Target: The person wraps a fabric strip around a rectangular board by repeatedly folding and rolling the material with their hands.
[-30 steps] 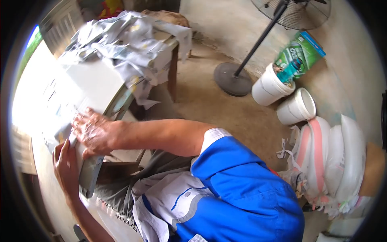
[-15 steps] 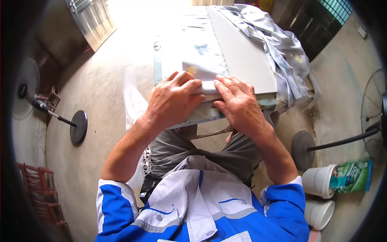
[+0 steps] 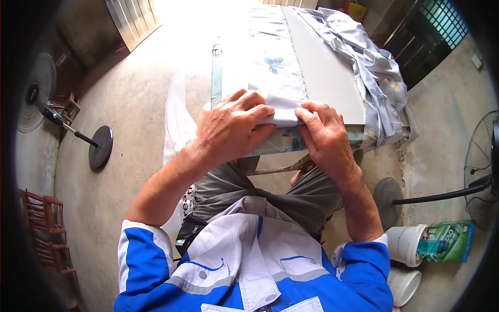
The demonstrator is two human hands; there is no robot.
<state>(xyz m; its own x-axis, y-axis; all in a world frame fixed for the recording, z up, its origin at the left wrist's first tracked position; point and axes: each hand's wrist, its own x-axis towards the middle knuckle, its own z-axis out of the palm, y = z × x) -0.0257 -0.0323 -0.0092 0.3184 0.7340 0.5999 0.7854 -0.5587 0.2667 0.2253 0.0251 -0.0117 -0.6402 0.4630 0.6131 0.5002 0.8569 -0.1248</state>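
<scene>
A strip of pale fabric (image 3: 278, 88) with a butterfly print lies lengthwise on the table, its near end folded over into a flat band. My left hand (image 3: 231, 120) closes on the left part of this fold, thumb below and fingers curled above. At the fold's right corner, my right hand (image 3: 326, 130) pinches the cloth between thumb and forefinger. Both hands are at the near edge of the table (image 3: 332, 78), and the underside of the fold is hidden.
Crumpled printed fabric (image 3: 382, 88) drapes over the table's right side. White cloth (image 3: 176, 119) hangs at the left. Standing fans (image 3: 101, 148) (image 3: 387, 200) flank me. Red chairs (image 3: 47, 223) are at lower left; white buckets (image 3: 405, 244) and a green packet (image 3: 449, 242) at lower right.
My right fingers, earlier laid over the fold, now pinch its right corner. The left hand keeps its hold. The whole view has shifted slightly, so the table appears farther right.
</scene>
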